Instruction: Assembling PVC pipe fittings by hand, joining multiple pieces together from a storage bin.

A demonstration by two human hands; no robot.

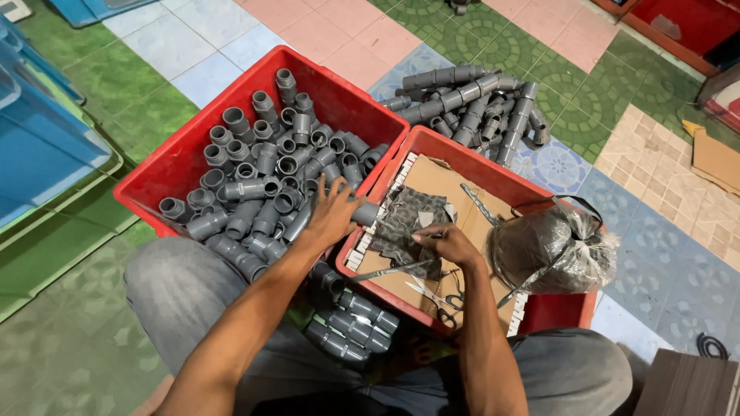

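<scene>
Head view: left hand (333, 209) closes its fingers around a grey pipe fitting (364, 213) at the red crate (181, 154) edge; right hand (447, 243) pinches a grey strip (412, 219), apparently mid-preparation; bringing strip and fitting together likely needs careful alignment.

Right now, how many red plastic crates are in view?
2: one red plastic crate full of grey pipe fittings at left, another with cardboard at right. Corner red objects unclear.

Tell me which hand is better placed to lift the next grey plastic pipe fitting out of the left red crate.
Left. The left hand already rests on the grey plastic pipe fittings at the rim of the left red plastic crate. The right hand is over the other red crate, on a dark strip.
</scene>
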